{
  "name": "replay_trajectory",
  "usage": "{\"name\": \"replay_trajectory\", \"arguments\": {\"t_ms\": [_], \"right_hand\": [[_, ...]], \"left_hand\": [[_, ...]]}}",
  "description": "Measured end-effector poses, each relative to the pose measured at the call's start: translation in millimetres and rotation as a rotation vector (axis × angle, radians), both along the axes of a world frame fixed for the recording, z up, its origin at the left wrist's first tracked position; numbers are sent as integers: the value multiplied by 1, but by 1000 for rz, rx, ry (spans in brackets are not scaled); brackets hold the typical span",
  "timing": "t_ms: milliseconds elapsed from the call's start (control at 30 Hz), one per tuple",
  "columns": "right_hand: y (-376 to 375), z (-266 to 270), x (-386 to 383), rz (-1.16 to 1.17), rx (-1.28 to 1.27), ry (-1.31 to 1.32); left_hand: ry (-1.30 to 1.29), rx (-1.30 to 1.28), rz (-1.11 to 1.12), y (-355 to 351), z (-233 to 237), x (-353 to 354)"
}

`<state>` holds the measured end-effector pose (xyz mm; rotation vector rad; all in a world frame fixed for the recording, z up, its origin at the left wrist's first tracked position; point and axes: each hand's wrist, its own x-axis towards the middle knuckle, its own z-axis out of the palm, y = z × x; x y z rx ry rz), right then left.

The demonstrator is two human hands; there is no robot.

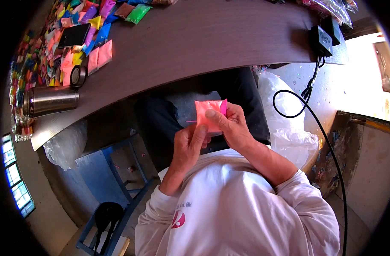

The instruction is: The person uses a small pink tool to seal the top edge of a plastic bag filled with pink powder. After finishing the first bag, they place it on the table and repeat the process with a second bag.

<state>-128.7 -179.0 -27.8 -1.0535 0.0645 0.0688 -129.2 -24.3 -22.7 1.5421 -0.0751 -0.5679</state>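
Over my lap, both hands hold a small coral-pink packet [203, 110], a soft pouch with a shiny surface. My left hand [189, 143] pinches its lower edge, the thumb lying up along the front. My right hand [236, 126] grips the right side, thumb pressed on the packet's face and fingers curled behind. A flat magenta piece [223, 106] shows at the packet's right edge, by my right fingers. A thin pink tip sticks out to the left, above my left hand. The fingers behind the packet are mostly hidden.
The dark table [182, 42] curves ahead of me. Many colourful packets [104, 32] cover its left end, with a phone [74, 35] and a steel flask [54, 101]. A power adapter [321, 41] with a black cable lies right. Plastic bags [284, 115] and a blue stool [96, 175] stand below.
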Motion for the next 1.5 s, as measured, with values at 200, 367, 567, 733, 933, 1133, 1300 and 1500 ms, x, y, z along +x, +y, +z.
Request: {"name": "replay_trajectory", "arguments": {"t_ms": [200,367,567,733,933,1133,1300,1500], "right_hand": [[-6,-2,1,62,81,43],[-5,1,1,68,155,184],[-6,-4,4,71,183,140],[-5,5,4,98,225,172],[-10,6,2,203,182,216],[-12,4,-1,174,143,108],[-10,7,5,168,202,151],[-12,-4,4,159,202,111]], "left_hand": [[15,-3,-15,-2,-4,-3],[-59,9,-40,-3,-2,-2],[-23,1,-72,-5,0,-3],[-12,6,-41,-4,4,-2],[-57,17,-44,-1,2,-2],[-41,48,-53,-4,6,-1],[-47,35,-54,-4,10,1],[-21,-28,-88,-6,3,-1]]}}
